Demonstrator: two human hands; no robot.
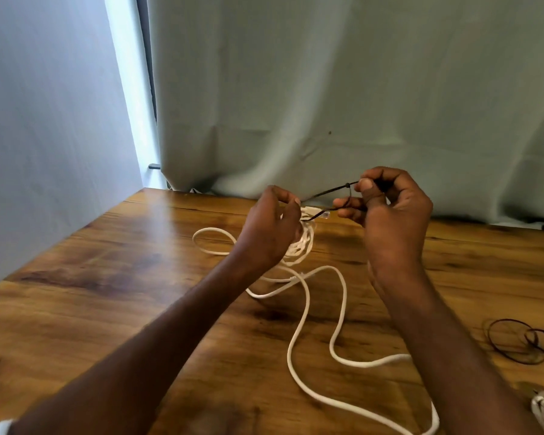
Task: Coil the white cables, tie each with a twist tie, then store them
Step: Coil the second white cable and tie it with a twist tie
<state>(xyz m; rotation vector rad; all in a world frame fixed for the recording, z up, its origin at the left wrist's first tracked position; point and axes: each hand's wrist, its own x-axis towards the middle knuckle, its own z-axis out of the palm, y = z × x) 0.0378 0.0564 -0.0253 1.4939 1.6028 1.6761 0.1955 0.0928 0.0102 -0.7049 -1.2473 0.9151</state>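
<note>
Tying step: your left hand grips the coil; right hand fingers pinch the tie. Next, wrap it round and twist.

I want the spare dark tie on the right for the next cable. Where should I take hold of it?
Pinch the spare dark tie at the left arc of its loop, coming from above with the right hand. It lies flat on the table, and that arc looks open, away from the crossed ends on the right.

No readable txt, labels, brands or nos. anywhere.
</note>
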